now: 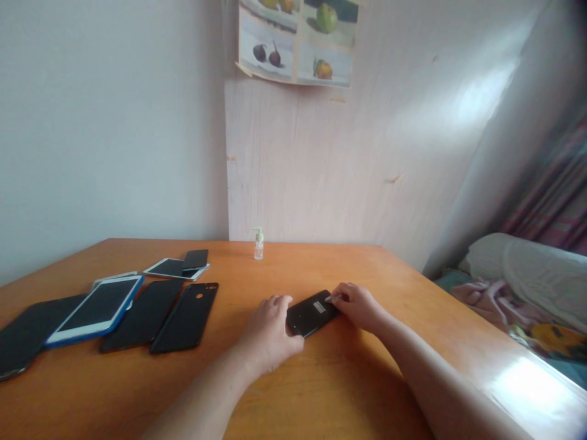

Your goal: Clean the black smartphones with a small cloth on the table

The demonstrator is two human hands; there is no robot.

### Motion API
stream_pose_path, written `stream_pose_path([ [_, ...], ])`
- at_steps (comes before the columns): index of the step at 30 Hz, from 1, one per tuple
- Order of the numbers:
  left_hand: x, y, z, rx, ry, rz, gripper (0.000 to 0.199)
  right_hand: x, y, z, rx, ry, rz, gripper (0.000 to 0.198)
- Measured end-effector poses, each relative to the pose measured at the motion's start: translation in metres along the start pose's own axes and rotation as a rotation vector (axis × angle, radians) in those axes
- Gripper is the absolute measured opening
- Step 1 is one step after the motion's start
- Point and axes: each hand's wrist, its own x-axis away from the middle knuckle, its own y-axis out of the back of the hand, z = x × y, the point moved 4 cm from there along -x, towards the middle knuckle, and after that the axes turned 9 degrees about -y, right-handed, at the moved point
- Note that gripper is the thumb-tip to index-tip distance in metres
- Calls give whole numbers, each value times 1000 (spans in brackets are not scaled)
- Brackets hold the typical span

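A black smartphone point(313, 313) lies at a slant on the wooden table, with a small pale label on its upward face. My left hand point(273, 333) grips its near left end, thumb on the lower edge and fingers at the upper edge. At the phone's far right end is my right hand point(355, 304), its fingers pinched together over the corner. Something small and whitish shows at those fingertips, too small to make out. Left of my hands lie a black phone case point(186, 318) and another flat black case or device point(143, 315).
Further left are a blue-edged white tablet point(98, 308) and a large dark flat device point(32, 333). Behind them a white tablet point(167, 269) carries a dark phone point(196, 260). A clear pump bottle point(259, 245) stands near the back of the table point(312, 263).
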Motion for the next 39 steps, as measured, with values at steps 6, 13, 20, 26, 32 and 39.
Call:
stream_pose_path([
  [6, 2, 2, -4, -33, -23, 2, 49, 13, 3, -1, -75, -6, 241, 7],
  [13, -3, 3, -6, -28, -17, 25, 40, -6, 2, -8, -70, -12, 62, 19],
  [20, 0, 12, -2, 42, -42, 100, 45, 7, 8, -6, -83, 32, 298, 16],
  [26, 4, 14, -3, 30, -15, 113, 53, 20, 21, 16, -65, 233, 366, 11],
  [32, 1, 13, 1, 47, -4, 118, 55, 17, 13, 14, -143, 184, 375, 13],
  [39, 2, 14, 8, 124, -4, 130, 57, 19, 10, 15, -159, 70, 432, 33],
])
